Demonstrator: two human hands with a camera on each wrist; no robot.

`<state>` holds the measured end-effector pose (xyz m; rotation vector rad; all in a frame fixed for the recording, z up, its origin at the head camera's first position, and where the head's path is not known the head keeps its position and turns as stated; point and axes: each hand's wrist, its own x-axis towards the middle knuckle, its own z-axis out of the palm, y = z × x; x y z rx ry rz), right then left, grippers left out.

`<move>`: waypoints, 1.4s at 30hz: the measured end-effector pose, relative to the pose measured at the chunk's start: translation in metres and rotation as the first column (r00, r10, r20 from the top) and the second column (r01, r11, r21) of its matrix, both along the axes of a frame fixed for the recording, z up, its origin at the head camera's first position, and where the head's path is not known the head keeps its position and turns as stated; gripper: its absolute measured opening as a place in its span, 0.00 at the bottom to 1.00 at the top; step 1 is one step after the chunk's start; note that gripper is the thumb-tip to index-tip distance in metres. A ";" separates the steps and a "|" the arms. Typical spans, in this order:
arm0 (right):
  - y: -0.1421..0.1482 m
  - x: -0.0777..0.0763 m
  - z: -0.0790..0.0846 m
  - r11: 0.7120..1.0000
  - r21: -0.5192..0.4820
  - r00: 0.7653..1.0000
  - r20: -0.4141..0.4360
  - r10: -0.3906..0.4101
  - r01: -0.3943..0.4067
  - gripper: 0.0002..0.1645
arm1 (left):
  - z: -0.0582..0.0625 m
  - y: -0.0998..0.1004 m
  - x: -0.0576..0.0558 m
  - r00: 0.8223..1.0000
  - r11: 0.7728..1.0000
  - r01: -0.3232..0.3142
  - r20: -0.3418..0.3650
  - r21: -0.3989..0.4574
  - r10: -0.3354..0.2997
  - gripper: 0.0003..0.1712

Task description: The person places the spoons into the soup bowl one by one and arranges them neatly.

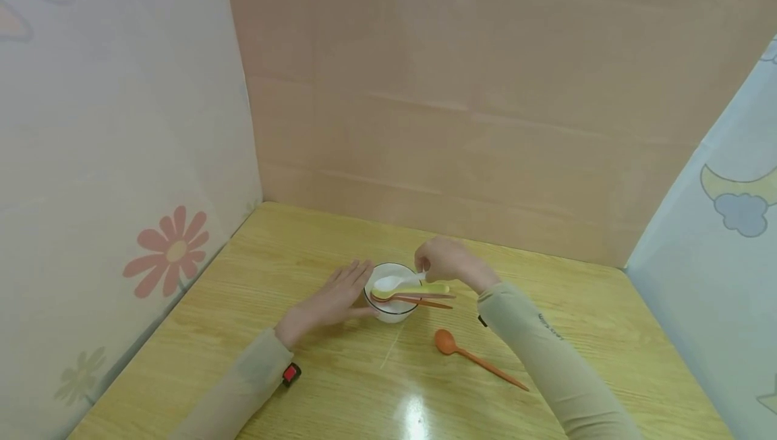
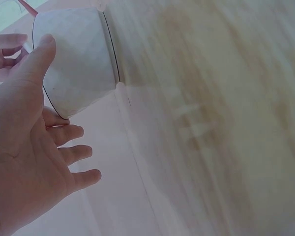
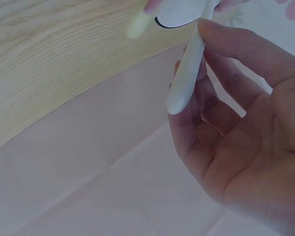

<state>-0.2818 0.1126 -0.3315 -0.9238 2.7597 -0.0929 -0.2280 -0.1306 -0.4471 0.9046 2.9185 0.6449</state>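
Observation:
A white bowl [image 1: 393, 316] with a dark rim stands on the table. My left hand [image 1: 332, 297] lies against its left side, thumb along the near wall and straight fingers at the far left; the left wrist view shows the thumb touching the wall. My right hand [image 1: 446, 263] pinches the handle of a white spoon [image 3: 186, 81] between thumb and fingers, the spoon's head over the bowl. Beneath it, a yellow spoon [image 1: 434, 289] and a pinkish handle [image 1: 446, 296] lean over the right rim, with an orange handle [image 1: 438, 304] beside them.
An orange spoon [image 1: 446, 342] lies on the wooden table [image 1: 340, 386], right of and nearer than the bowl, its handle close to the right sleeve. A pinkish-tan backdrop [image 1: 473, 123] rises behind the table, with patterned sheets [image 1: 152, 123] at the sides.

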 end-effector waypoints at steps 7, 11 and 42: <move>-0.002 0.000 -0.002 1.000 0.006 1.000 0.009 -0.021 0.021 0.10 | 0.000 0.000 -0.001 1.000 1.000 0.000 0.000 -0.003 0.000 0.53; -0.001 0.000 -0.003 1.000 0.012 0.999 0.025 -0.023 0.023 0.10 | -0.002 0.000 -0.001 1.000 1.000 0.006 -0.012 -0.012 -0.006 0.53; -0.012 -0.001 -0.014 0.999 -0.015 0.999 0.016 -0.027 0.028 0.11 | -0.007 -0.002 -0.005 1.000 1.000 0.003 -0.024 -0.026 -0.004 0.54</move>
